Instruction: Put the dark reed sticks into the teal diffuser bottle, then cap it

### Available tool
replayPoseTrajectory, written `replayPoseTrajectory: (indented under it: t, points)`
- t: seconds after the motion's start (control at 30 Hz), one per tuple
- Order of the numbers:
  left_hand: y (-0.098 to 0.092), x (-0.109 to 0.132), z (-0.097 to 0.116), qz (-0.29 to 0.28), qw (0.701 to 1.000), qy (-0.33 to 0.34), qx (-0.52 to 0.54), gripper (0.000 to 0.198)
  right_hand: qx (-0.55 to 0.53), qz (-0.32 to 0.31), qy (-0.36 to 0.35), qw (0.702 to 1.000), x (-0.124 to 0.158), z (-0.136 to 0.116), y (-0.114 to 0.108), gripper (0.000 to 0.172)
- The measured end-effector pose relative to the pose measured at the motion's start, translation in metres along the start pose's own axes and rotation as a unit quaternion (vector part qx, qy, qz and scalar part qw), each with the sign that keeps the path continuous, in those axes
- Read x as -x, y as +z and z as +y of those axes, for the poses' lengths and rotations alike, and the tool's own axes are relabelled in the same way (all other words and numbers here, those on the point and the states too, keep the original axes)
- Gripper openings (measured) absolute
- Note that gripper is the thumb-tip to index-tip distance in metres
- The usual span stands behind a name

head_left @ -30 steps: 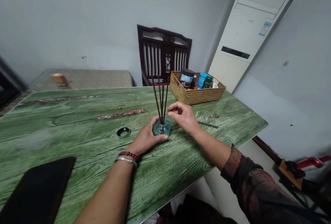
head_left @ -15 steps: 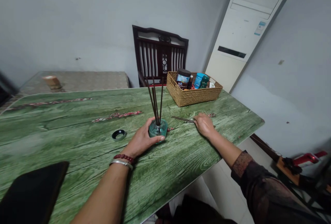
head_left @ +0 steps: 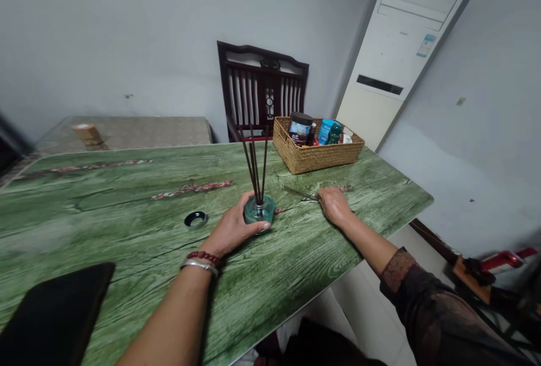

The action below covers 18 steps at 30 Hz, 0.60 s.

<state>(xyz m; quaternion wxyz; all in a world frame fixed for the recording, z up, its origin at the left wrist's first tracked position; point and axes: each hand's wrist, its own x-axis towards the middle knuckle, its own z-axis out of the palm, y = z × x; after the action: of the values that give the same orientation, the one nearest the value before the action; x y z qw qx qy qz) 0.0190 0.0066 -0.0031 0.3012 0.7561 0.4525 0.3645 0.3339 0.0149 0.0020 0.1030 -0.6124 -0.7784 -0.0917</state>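
A small teal glass diffuser bottle (head_left: 258, 211) stands on the table with several thin dark reed sticks (head_left: 256, 166) rising from its neck. My left hand (head_left: 231, 229) wraps around the bottle's left side, with a beaded bracelet and a silver bangle on the wrist. To the right, my right hand (head_left: 335, 206) rests on the tabletop, its fingertips pinching the end of a loose thin dark stick (head_left: 301, 193). A black ring-shaped cap (head_left: 195, 219) lies left of the bottle.
The green wood-print table (head_left: 139, 230) has a wicker basket (head_left: 318, 154) of jars and bottles at its far edge. A black flat slab (head_left: 54, 315) lies at the near left. Behind stand a dark wooden chair (head_left: 262, 87) and a white air conditioner (head_left: 380, 73).
My right hand has dropped from above the bottle and moved right to the table, taking hold of the loose stick. My left hand stays on the bottle.
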Motion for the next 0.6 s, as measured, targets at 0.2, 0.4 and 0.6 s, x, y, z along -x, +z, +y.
replayPoseTrajectory:
  t: [0.2, 0.4, 0.6]
  points:
    - [-0.002, 0.002, 0.005, -0.005, 1.0, -0.007, 0.01, 0.078, -0.199, 0.199, -0.018, 0.959, -0.013, -0.012, -0.035, 0.014]
    - [-0.002, 0.001, 0.007, 0.0, 1.0, -0.004, 0.018, 0.076, -0.543, 0.283, -0.034, 0.79, -0.026, -0.063, -0.099, 0.012]
    - [-0.001, 0.001, 0.008, -0.005, 1.0, 0.002, 0.016, 0.075, -0.644, 0.215, -0.06, 0.731, -0.035, -0.115, -0.12, 0.02]
